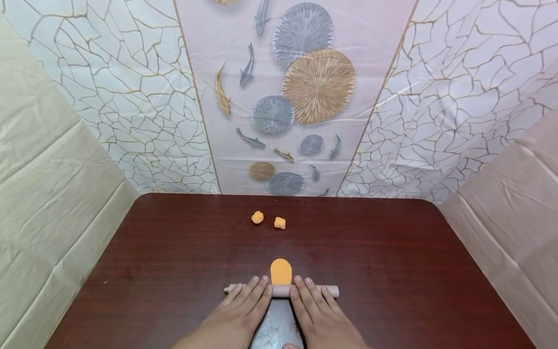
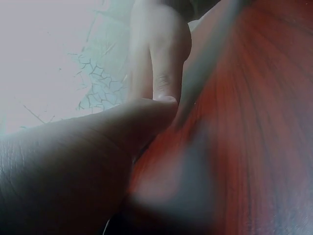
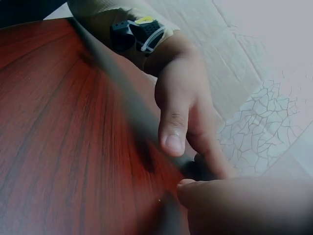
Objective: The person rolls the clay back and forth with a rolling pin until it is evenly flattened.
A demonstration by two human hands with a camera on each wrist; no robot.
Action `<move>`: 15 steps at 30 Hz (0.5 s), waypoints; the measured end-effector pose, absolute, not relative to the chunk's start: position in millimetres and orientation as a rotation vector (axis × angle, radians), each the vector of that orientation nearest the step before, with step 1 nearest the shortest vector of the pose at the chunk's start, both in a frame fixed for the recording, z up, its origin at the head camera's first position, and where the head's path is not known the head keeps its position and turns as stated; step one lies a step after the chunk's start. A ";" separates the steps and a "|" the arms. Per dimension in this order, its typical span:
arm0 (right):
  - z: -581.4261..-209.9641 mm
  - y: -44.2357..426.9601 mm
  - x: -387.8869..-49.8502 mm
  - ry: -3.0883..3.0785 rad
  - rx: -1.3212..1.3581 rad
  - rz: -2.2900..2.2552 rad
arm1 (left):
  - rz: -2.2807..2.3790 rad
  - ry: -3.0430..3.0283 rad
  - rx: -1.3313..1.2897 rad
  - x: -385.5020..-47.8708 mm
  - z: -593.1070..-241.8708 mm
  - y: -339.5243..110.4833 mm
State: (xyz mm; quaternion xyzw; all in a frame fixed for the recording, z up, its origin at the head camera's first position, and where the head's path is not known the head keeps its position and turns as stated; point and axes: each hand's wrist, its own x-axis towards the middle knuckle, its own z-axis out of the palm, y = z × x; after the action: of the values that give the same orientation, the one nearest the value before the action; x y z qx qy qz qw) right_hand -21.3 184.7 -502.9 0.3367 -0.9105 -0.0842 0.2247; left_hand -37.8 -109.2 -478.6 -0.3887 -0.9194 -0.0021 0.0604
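A pale rolling pin [image 1: 282, 291] lies crosswise near the front of the dark red table, over the lower end of a flattened orange oval of dough or clay [image 1: 281, 271]. My left hand [image 1: 237, 310] rests on the pin's left part with its fingers straight. On the right part lies my right hand [image 1: 324, 315], fingers likewise extended and pressing from above. Between the hands shows a grey, shiny surface [image 1: 276, 325]; its kind is unclear. In the right wrist view my left hand [image 3: 183, 93] appears beyond the right one, thumb pointing down. The wrist views hide the orange oval.
Two small orange lumps [image 1: 257, 217] sit farther back on the wood-grain table [image 1: 370, 252]. Behind the table hangs a patterned sheet [image 1: 279, 145], with pale padded panels [image 1: 52, 194] on both sides. A dark device [image 3: 139, 35] is strapped to the left wrist.
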 end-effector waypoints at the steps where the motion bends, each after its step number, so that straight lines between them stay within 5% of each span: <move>1: -502.2 184.8 -21.3 -2.512 0.932 -0.229 | -0.003 -2.786 -1.177 -37.2 -477.1 -108.7; 15: -484.4 182.0 -26.0 -2.686 0.965 -0.143 | -0.143 -2.904 -1.140 -40.6 -477.1 -104.0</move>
State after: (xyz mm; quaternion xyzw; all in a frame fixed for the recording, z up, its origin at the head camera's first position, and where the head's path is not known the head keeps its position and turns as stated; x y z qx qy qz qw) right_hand -26.0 182.0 -484.4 0.3344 -0.9304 -0.0495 0.1413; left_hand -40.6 -104.0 -477.1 -0.3649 -0.9299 -0.0458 0.0092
